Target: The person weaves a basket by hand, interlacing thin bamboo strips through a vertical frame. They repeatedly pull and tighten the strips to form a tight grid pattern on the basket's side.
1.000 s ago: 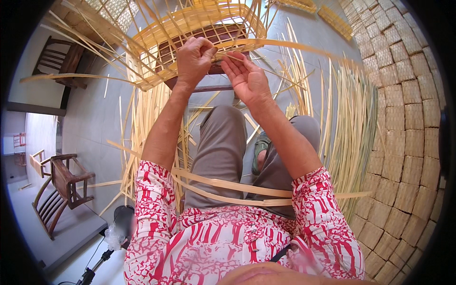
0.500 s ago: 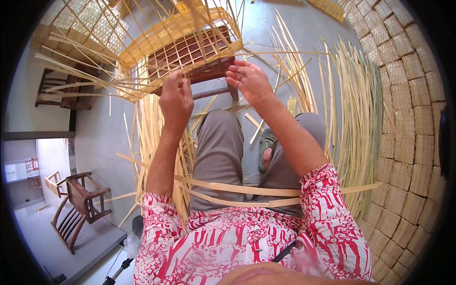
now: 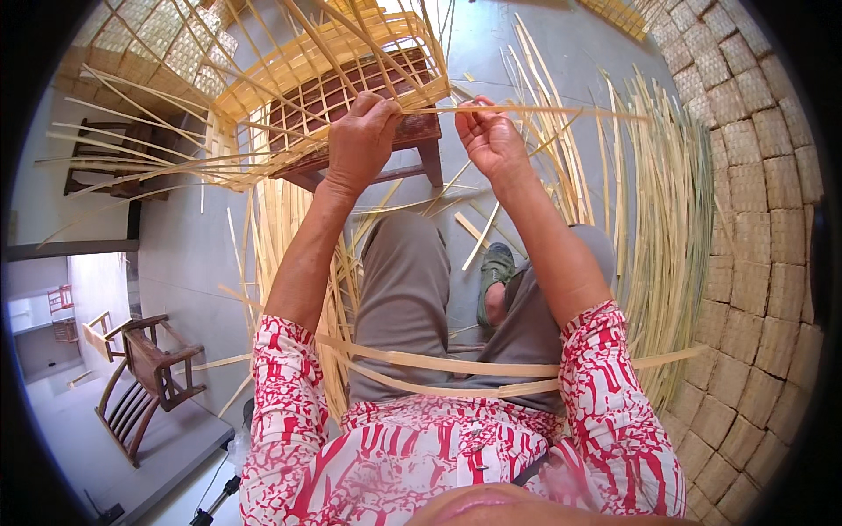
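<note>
A half-woven basket (image 3: 303,63) of yellow bamboo strips, with an open-grid base and long loose ends, rests on a dark red wooden stool (image 3: 421,131). At its near right edge my left hand (image 3: 361,140) is closed in a pinch on a bamboo strip. That strip (image 3: 570,110) runs out to the right, past the basket's corner. Further along it, my right hand (image 3: 493,142) pinches the same strip between thumb and fingertips, the other fingers curled. Two more strips (image 3: 438,359) lie across my lap.
Long strips (image 3: 658,228) are spread on the floor to my right, with another pile (image 3: 285,219) left of my legs. Stacked woven blocks (image 3: 745,219) line the right side. Wooden chairs (image 3: 149,377) stand at the left. Loose basket ends (image 3: 114,158) reach far left.
My left hand has moved right along the basket's near edge. My right hand has shifted right and closed on the strip, which now stretches between both hands.
</note>
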Demonstrator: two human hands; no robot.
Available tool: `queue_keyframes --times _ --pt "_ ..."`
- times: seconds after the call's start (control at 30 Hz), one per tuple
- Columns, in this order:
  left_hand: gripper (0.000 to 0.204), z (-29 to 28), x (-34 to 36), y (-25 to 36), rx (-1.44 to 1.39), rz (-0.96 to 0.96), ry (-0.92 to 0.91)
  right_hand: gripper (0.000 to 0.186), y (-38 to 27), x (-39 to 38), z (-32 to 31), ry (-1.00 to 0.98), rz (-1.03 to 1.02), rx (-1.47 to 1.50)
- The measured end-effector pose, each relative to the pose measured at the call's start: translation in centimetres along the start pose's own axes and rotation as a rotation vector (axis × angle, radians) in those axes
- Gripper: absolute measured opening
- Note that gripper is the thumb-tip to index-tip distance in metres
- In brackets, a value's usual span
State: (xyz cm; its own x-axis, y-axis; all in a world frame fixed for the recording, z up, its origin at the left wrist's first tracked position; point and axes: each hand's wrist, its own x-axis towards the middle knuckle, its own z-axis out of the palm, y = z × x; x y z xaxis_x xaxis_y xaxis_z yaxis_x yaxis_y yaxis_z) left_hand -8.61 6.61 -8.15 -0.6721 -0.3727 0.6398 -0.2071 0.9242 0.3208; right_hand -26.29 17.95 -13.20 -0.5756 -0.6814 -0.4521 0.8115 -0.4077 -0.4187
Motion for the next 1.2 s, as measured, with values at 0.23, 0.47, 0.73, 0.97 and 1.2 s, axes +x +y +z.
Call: queue_keyframes --times 0.23,0.47,0.73,0.97,1.2 --pt "0.008 -1.9 1.1 -0.5 -0.239 -0.04 -0.148 0.038 -1.0 -0.5 2.6 -0.48 -0.641 -1.28" --pt "0.008 -2.0 1.1 -0.4 -0.288 -0.032 -0.229 0.037 -0.5 1.4 4.1 -0.31 -1.014 -1.899" --pt "0.009 -2.1 1.1 -1.0 -0.269 -0.006 -0.19 0.036 0.1 1.5 3.3 -0.379 -1.035 -1.84" --pt "0.011 -1.9 1.2 -1.2 -0.323 -0.076 -0.178 0.022 0.1 0.5 3.3 -0.492 -0.945 -1.578" --pt "0.01 -1.4 1.2 -1.9 -0.328 -0.02 -0.142 0.032 -0.2 1.2 3.1 -0.544 -1.146 -1.668"
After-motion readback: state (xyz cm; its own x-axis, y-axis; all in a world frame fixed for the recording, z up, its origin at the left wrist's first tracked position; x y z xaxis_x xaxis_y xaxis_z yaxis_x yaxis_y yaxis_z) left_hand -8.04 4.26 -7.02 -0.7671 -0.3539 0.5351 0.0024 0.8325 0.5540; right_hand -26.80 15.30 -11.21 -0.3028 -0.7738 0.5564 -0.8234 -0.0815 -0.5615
